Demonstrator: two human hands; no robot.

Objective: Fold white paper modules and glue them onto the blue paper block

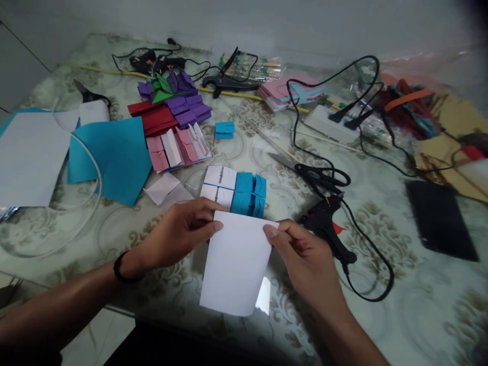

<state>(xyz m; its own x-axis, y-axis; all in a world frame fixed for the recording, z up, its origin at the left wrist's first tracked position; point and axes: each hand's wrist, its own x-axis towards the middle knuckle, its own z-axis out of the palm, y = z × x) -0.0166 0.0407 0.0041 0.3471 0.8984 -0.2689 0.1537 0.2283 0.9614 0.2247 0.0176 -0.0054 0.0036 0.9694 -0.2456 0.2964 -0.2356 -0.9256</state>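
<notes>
White paper (237,264) is held over the table (427,315). The left hand (179,231) pinches its upper left corner, thumb on top; white folds (212,175) and blue folds (242,185) lie just beyond; the right hand (308,259) pinches the upper right corner, near scissors (303,170) and a glue gun (323,223).

Left forearm (72,300) spanned the lower left, right forearm (354,333) the lower right; left hand (177,234) and right hand (308,259) pinched near centre, thumbs (207,232) uppermost.
</notes>
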